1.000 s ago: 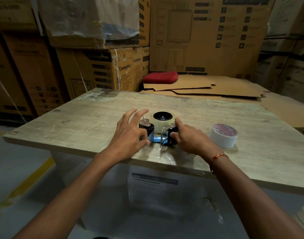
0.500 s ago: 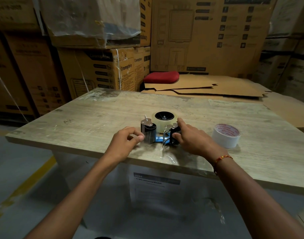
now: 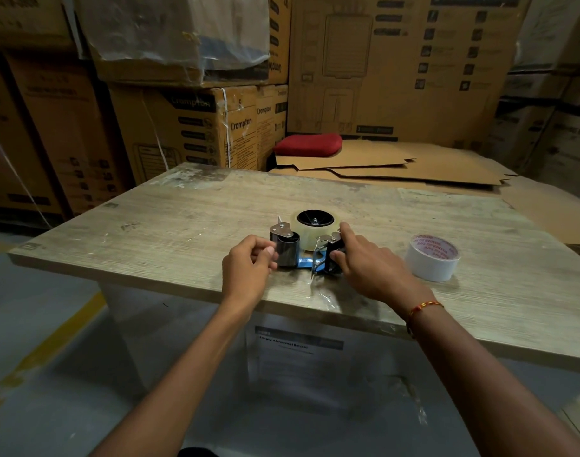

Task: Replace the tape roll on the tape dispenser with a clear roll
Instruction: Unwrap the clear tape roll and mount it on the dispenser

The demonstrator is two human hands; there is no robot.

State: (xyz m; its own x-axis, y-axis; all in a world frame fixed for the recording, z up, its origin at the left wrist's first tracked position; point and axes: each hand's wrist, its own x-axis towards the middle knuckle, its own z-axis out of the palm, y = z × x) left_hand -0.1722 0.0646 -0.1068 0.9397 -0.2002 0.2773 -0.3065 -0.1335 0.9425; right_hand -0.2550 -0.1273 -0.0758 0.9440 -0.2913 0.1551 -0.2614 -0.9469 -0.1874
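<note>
The tape dispenser [image 3: 287,250] lies on its side near the front edge of the wooden table [image 3: 183,219]. It has a blue frame, a metal roller end on the left and a black part on the right. A clear tape roll [image 3: 306,239] sits on its black hub. My left hand [image 3: 245,270] has its fingers curled, with the thumb and forefinger pinched against the left side of the roller end. My right hand [image 3: 367,268] grips the black right end, its forefinger stretched along the top. A white tape roll [image 3: 430,263] with red print lies flat to the right, apart from both hands.
Flattened cardboard sheets [image 3: 397,169] and a red cushion [image 3: 308,145] lie behind the table. Stacked cardboard boxes [image 3: 189,127] form a wall at the back and left. A printed sheet [image 3: 295,354] hangs on the table's front, and grey floor with a yellow line lies at the left.
My left hand came off the top of the dispenser, closed its spread fingers and now pinches at the roller's left side. My right hand kept its grip.
</note>
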